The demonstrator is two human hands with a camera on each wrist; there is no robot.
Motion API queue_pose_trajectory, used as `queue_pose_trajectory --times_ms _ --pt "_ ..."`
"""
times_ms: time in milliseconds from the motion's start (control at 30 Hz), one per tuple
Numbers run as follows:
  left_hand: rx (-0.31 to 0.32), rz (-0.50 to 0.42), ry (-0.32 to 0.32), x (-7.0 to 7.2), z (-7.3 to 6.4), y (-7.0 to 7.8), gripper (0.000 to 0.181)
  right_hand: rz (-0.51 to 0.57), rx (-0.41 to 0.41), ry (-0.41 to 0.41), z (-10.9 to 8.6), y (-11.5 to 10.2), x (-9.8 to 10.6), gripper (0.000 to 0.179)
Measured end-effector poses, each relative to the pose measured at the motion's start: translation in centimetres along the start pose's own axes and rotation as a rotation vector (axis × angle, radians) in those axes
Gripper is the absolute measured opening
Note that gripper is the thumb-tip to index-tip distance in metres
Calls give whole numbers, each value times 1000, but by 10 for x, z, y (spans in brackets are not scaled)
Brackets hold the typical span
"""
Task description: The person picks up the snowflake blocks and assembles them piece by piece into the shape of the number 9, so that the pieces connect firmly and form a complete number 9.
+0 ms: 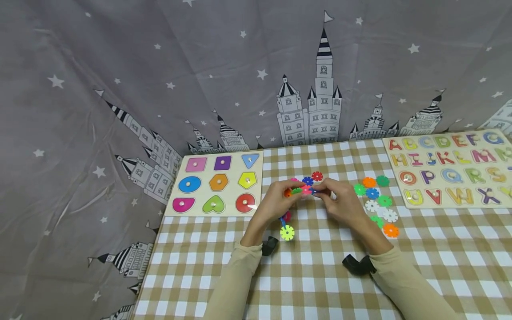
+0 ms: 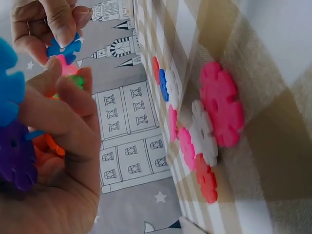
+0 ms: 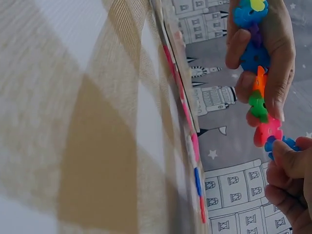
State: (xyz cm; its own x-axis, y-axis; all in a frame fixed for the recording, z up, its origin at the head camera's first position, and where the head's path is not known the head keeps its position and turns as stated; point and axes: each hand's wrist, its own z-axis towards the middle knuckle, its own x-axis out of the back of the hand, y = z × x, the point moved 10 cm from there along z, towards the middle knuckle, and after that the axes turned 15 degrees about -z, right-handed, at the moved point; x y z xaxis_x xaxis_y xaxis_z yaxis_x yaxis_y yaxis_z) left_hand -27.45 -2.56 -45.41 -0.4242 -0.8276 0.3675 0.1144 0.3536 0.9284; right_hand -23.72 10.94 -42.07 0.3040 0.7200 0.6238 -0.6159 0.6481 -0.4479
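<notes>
My left hand (image 1: 276,202) grips a chain of interlocked plastic snowflake discs raised over the table. Along it in the right wrist view run a blue disc (image 3: 254,57), an orange disc (image 3: 260,80), a green disc (image 3: 258,106) and a pink disc (image 3: 271,130). The chain's lower end hangs past the palm to a yellow disc (image 1: 287,232). At the other end, the thumb and fingers of my right hand (image 1: 340,200) pinch a blue end disc (image 2: 66,48), its edge meeting the pink one's. Fingers partly hide the middle of the chain.
Loose pink, white and red discs, among them a large pink disc (image 2: 222,105), lie behind the hands. Green, white and orange discs (image 1: 390,230) lie to the right. A shape puzzle board (image 1: 204,178) stands left, an alphabet board (image 1: 434,166) far right. Behind hangs a castle-print curtain (image 1: 240,66).
</notes>
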Motion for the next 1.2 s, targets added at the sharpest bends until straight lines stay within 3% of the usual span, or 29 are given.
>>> queue_pose_trajectory --times_ms 267,567,767,867,1067,1200 --pt "1 40 16 0 1 1 31 -4 10 -5 1 1 -1 28" --pt "60 35 53 6 2 -9 38 -39 -100 -81 -1 13 -9 33" --pt "52 64 90 15 1 -16 39 -26 -166 -145 -4 23 -14 35" --pt "58 57 91 19 0 -20 38 -18 -206 -220 -8 29 -22 34" --pt "85 82 50 26 1 -23 39 -27 -261 -473 -13 39 -52 33" --pt "94 76 13 30 5 -23 38 -66 -267 -539 -9 42 -62 36"
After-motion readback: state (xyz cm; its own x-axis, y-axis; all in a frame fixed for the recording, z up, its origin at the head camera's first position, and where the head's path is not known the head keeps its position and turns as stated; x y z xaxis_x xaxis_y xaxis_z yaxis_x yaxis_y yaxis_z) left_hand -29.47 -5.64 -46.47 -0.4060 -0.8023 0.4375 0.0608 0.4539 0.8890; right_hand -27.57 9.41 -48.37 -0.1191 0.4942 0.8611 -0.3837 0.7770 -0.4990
